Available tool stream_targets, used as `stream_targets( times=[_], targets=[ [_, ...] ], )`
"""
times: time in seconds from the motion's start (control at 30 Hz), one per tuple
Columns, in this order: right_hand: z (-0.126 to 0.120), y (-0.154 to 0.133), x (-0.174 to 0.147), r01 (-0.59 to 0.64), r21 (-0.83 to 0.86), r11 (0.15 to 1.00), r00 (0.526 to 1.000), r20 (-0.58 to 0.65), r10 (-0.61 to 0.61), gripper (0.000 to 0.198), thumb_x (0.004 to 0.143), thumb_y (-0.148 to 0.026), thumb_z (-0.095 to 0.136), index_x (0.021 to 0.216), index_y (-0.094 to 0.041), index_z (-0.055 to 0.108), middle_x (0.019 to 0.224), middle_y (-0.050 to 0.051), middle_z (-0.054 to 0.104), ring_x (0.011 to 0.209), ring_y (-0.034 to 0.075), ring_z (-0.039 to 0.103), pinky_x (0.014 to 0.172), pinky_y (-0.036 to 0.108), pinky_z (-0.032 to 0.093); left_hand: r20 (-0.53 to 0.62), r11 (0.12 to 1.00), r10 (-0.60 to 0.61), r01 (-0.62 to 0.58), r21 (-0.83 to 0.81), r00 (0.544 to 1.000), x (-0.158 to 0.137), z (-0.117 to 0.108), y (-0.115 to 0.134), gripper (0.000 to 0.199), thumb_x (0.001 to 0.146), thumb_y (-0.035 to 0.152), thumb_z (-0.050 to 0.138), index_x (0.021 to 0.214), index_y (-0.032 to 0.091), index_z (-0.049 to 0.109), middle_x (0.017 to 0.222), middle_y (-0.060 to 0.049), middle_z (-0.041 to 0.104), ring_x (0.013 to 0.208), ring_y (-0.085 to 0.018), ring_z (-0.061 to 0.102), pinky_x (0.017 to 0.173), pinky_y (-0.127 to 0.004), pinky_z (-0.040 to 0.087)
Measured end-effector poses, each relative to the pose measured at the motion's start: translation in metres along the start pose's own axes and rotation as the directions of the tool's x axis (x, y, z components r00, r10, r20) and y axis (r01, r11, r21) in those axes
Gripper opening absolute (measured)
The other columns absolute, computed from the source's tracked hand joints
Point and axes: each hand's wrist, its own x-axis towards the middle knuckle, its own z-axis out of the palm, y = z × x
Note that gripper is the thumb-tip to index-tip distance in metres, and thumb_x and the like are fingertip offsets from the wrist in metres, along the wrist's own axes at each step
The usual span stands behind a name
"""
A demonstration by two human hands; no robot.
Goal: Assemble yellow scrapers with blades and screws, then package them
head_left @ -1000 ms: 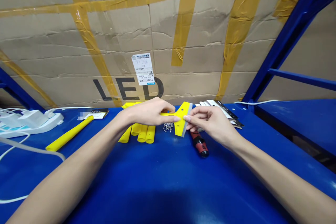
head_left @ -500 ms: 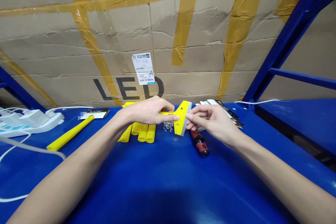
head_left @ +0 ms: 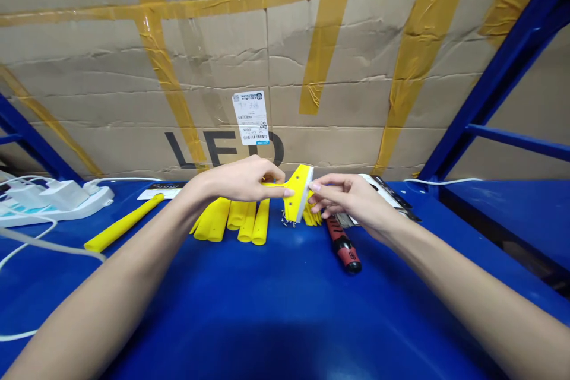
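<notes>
Far left: white power strip (head_left: 100, 202) on the blue table (head_left: 262, 303), cables trailing. Next to it, a yellow-handled tool (head_left: 127, 222) lies slantwise, its far end at a white card (head_left: 154, 193).

Centre-left: the person's left hand (head_left: 247, 181), closed on the narrow neck of a yellow scraper (head_left: 294, 193), thumb on top. Several yellow tubes (head_left: 239, 222) lie side by side below this hand, open ends toward the wearer.

Centre: scraper in the gap between the hands, head out to the right of the left thumb, face showing two dark holes, a pale strip (head_left: 306, 195) along its right edge. Small screws (head_left: 287, 222) at the head's lower end; yellow flat pieces (head_left: 314, 215) just right of it.

Right of centre: right hand (head_left: 351, 196), thumb and fingers at the strip's edge; cannot tell whether they pinch it. Hands well apart, scraper spanning between. Below the right hand, a red-and-black screwdriver (head_left: 345, 246); beyond it, black-and-white packaging (head_left: 389, 197).
</notes>
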Motion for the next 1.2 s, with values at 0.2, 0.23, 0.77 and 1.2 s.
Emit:
stream_targets(
  times=[0.2, 0.23, 0.77, 1.2],
  targets=[
    [0.002, -0.004, 0.027, 0.247, -0.623, 0.742, 0.968, 0.186, -0.166, 0.009, 0.080, -0.018, 0.069, 0.089, -0.017, 0.070, 0.080, 0.004, 0.075, 0.072, 0.017, 0.069, 0.067, 0.028, 0.052, 0.131, 0.976, -0.217, 0.220, -0.007, 0.967, -0.018, -0.013, -0.022, 0.047, 0.086, 0.063, 0.054, 0.072, 0.018, 0.058, 0.065, -0.001, 0.055, 0.057, -0.013, 0.044, 0.053, -0.027, 0.026],
    [0.005, -0.004, 0.030, 0.295, -0.691, 0.660, 0.954, 0.248, -0.167, 0.012, 0.077, -0.013, 0.068, 0.088, -0.018, 0.070, 0.080, 0.003, 0.075, 0.074, 0.017, 0.069, 0.069, 0.028, 0.051, 0.165, 0.969, -0.241, 0.246, -0.011, 0.956, -0.019, -0.013, -0.026, 0.047, 0.085, 0.063, 0.055, 0.072, 0.018, 0.058, 0.065, -0.002, 0.057, 0.056, -0.013, 0.045, 0.052, -0.027, 0.027],
    [0.045, -0.008, 0.033, 0.499, -0.813, 0.301, 0.861, 0.503, -0.069, 0.014, 0.071, -0.006, 0.062, 0.071, -0.020, 0.062, 0.070, -0.002, 0.065, 0.062, 0.012, 0.052, 0.057, 0.026, 0.029, 0.367, 0.932, -0.307, 0.356, -0.072, 0.878, -0.030, -0.013, -0.037, 0.040, 0.085, 0.056, 0.057, 0.074, 0.018, 0.062, 0.063, -0.003, 0.059, 0.054, -0.014, 0.050, 0.049, -0.025, 0.033],
    [0.037, -0.007, 0.040, 0.480, -0.853, 0.206, 0.872, 0.489, -0.011, 0.015, 0.071, -0.006, 0.061, 0.071, -0.021, 0.059, 0.070, 0.000, 0.062, 0.062, 0.013, 0.049, 0.055, 0.027, 0.025, 0.381, 0.933, -0.307, 0.355, -0.062, 0.872, -0.028, -0.011, -0.037, 0.040, 0.086, 0.057, 0.056, 0.077, 0.018, 0.064, 0.066, -0.003, 0.061, 0.056, -0.015, 0.052, 0.051, -0.026, 0.035]
  ],
)
